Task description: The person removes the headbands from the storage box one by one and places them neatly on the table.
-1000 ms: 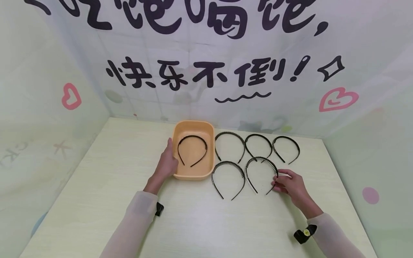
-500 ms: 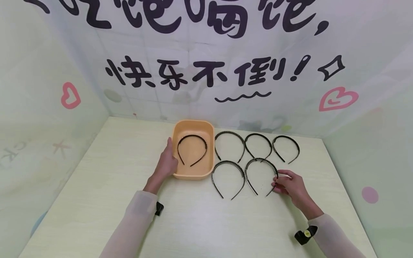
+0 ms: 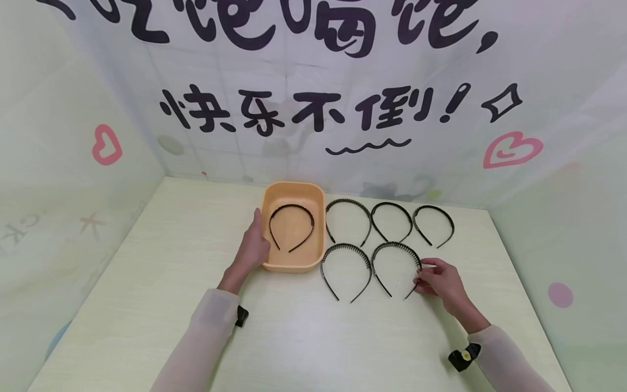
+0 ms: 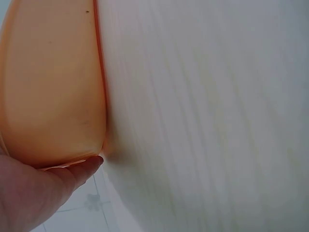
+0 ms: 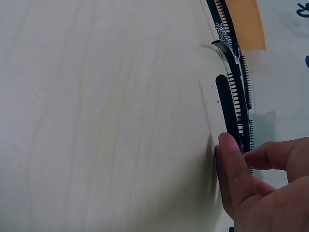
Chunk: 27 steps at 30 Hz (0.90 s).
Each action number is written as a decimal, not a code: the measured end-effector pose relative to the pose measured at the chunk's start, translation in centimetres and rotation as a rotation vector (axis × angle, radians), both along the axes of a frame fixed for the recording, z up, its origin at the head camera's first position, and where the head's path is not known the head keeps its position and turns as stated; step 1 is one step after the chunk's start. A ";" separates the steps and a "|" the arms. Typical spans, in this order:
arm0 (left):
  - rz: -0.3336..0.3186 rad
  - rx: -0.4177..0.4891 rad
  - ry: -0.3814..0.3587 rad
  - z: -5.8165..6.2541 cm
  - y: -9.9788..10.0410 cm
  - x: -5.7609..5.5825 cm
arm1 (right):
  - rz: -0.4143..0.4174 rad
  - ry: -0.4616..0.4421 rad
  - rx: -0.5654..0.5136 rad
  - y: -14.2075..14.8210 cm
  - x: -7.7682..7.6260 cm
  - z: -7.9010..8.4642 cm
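My left hand (image 3: 253, 246) grips the left side of an orange plastic basin (image 3: 294, 268); in the left wrist view, a finger (image 4: 87, 171) lies against the basin's wall (image 4: 58, 96). A black toothed headband (image 3: 292, 206) lies inside the basin. To the right, my right hand (image 3: 439, 280) pinches the right arm of another black toothed headband (image 3: 395, 245) in the front row. The right wrist view shows thumb and fingers closed around that headband (image 5: 231, 106), seen edge-on. Just left of it lies a similar headband (image 3: 346, 246).
Behind these two, a back row holds three more black headbands: one beside the basin (image 3: 349, 201), a middle one (image 3: 392, 204) and a right one (image 3: 434, 207). The pale table (image 3: 313, 337) meets a printed cloth wall (image 3: 289, 158) at the back and sides.
The headband in my right hand has shifted slightly toward me, its top arc drawing away from the back row. My left hand and the basin stay in place.
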<state>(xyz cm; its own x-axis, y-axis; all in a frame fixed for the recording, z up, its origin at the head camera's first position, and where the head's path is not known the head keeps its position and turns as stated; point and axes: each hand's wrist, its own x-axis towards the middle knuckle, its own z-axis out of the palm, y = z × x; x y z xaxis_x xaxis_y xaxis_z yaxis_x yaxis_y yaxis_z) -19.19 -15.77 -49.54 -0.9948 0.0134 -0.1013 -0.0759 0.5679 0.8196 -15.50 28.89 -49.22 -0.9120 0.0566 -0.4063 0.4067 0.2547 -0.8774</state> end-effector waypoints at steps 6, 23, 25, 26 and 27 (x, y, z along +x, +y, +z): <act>0.000 0.007 0.005 0.0 0.0 0.0 | 0.040 0.018 0.165 0.1 0.0 0.3; 0.004 -0.012 -0.001 -0.1 0.0 0.0 | 0.035 0.143 0.473 -0.3 -1.0 0.9; 0.005 -0.015 0.003 -0.1 0.0 0.0 | 0.008 0.183 0.493 -0.8 -1.4 1.1; 0.006 -0.018 0.005 -0.1 0.0 0.0 | 0.000 0.197 0.485 -1.1 -1.6 1.2; 0.005 -0.014 0.003 -0.1 0.0 0.0 | -0.007 0.205 0.475 -1.5 -1.7 1.3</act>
